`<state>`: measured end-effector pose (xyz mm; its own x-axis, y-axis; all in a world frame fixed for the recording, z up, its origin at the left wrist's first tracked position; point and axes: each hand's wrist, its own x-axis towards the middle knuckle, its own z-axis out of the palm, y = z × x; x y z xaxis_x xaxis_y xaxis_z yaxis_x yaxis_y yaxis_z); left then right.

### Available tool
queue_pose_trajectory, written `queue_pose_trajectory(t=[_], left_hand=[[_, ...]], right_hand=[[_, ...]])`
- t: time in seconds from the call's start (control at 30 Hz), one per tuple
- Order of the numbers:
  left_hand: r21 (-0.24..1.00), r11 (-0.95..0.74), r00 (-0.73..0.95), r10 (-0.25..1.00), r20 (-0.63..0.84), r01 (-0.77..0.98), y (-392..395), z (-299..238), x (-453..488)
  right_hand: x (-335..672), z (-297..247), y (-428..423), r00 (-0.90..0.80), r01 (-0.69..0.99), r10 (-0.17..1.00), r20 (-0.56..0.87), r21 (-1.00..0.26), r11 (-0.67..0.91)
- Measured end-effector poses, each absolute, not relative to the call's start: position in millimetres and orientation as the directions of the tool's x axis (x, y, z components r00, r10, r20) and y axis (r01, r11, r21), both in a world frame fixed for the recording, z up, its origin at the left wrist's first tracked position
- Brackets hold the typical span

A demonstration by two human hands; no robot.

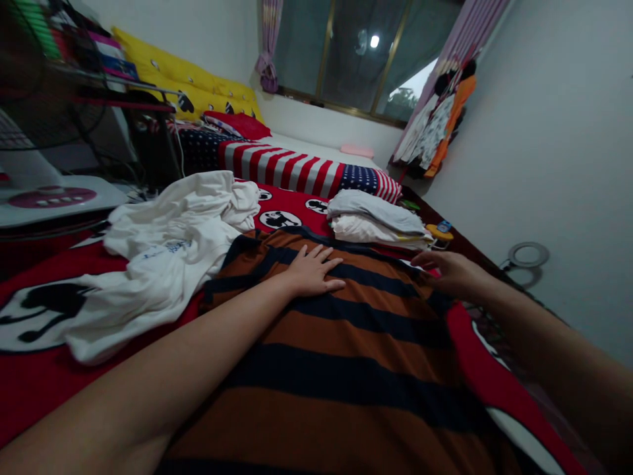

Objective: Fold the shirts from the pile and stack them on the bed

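A brown and navy striped shirt (341, 356) lies spread over the red patterned bedding, its lower part running toward me out of view. My left hand (314, 270) rests flat on the upper part of the shirt, palm down and fingers spread. At the shirt's far right corner, by the sleeve, my right hand (452, 274) has its bent fingers closed on the cloth; the thumb is partly hidden. A crumpled white garment (168, 254) lies left of the shirt. Just beyond the shirt sits a stack of folded light clothes (376, 218).
The red bedding (30, 389) shows black-and-white patches. A white fan base (59, 194) stands at left. Farther back is a bed with a flag-patterned cover (291, 168) and a yellow cushion (198, 82). Clothes (440, 125) hang by the window; a ring-shaped object (529, 254) is near the right wall.
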<state>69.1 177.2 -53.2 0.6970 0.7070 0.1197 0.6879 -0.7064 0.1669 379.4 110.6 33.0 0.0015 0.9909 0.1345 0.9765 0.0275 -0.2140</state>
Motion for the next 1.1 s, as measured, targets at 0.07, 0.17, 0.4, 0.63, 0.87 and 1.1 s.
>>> queue_pose_trajectory(t=[0.07,0.17,0.4,0.63,0.87,1.1], left_hand=[[0.166,-0.706,0.695,0.708,0.125,0.688,177,-53,69],[0.172,-0.706,0.697,0.707,0.121,0.687,177,-52,69],[0.17,-0.708,0.696,0.705,0.133,0.685,178,-55,69],[0.133,-0.715,0.698,0.699,0.156,0.686,178,-56,70],[0.123,-0.706,0.691,0.708,0.145,0.698,179,-57,71],[0.133,-0.706,0.691,0.708,0.149,0.695,178,-56,70]], right_hand=[[405,16,110,0.009,0.991,1.0,0.03,-0.134,-0.004],[447,-3,107,0.103,0.973,0.993,-0.066,-0.2,-0.114],[428,32,103,0.215,0.966,0.975,0.052,-0.156,-0.204],[306,76,70,-0.062,0.654,0.99,0.124,-0.744,0.134],[318,42,62,-0.172,0.74,0.978,-0.116,-0.671,0.051],[280,14,23,-0.242,0.927,0.947,-0.211,-0.339,0.161]])
